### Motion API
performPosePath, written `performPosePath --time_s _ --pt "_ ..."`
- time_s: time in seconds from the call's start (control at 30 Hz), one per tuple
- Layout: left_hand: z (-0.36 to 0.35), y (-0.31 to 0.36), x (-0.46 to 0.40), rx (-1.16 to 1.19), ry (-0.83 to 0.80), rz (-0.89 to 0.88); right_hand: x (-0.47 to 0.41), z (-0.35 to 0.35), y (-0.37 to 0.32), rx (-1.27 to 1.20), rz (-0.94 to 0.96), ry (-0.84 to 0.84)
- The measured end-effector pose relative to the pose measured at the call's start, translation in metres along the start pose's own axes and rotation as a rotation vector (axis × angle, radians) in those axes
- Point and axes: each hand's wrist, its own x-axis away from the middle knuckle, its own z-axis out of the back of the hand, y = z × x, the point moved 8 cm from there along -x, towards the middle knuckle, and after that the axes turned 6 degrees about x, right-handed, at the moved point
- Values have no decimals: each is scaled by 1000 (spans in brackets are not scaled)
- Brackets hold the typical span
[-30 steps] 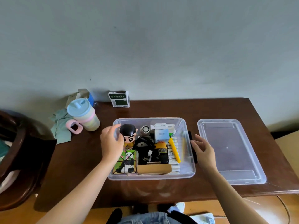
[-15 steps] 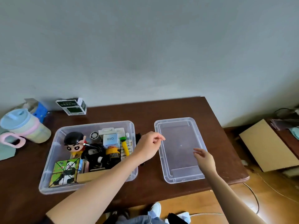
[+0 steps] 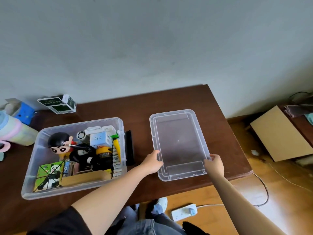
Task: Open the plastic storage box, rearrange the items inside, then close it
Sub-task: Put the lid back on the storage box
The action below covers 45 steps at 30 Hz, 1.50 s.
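Both hands, left hand (image 3: 152,162) and right hand (image 3: 214,164), apparently hold lid (image 3: 179,143).

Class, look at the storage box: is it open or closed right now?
Open. The box has no cover; its lid lies flat on the table beside it, both hands at its edges.

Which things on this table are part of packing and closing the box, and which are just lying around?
Part of the job:
storage box, open
lid, flat on the table beside the box
left hand and right hand, holding the lid's two long edges
figurine, panda box, yellow tape roll inside

Lying about:
pastel cup
green and white carton
black bar beside the box
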Motion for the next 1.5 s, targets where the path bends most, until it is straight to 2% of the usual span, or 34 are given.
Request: performPosePath --time_s 0.17,0.27,0.4,0.5,0.67,0.77,0.83,0.9,0.97,1.07,1.2,1.27,1.33,1.4,1.5 --pt "0 -2 -2 21 40 6 -5 -2 5 -49 -52 -35" --pt "10 -1 -1 49 78 27 0 -2 -4 -64 9 -55" --pt "24 12 6 59 126 -9 17 10 -40 -254 129 -143" --pt "31 35 17 57 145 -162 37 29 -78 -475 191 -249" --pt "40 66 47 -73 110 -518 64 63 -138 -646 299 -299" --pt "55 78 64 -158 295 -653 83 71 -167 -702 351 -334" --pt "70 91 78 -30 447 -767 99 75 -192 -723 453 -378" --pt "87 100 93 128 590 -830 115 76 -215 -823 533 -495" --pt "111 98 104 380 723 -817 125 77 -232 -857 602 -532" --pt "138 83 109 855 704 -702 117 78 -235 -693 612 -300" --pt "169 55 119 991 577 -642 103 74 -223 -391 589 86" --pt "183 32 124 1051 557 -585 102 69 -221 -297 593 200" --pt "197 5 131 1091 586 -523 101 55 -222 -257 566 179" --pt "209 -20 137 1113 617 -469 104 35 -225 -266 541 60" --pt "227 -57 146 1168 601 -391 125 5 -241 -299 599 -79"
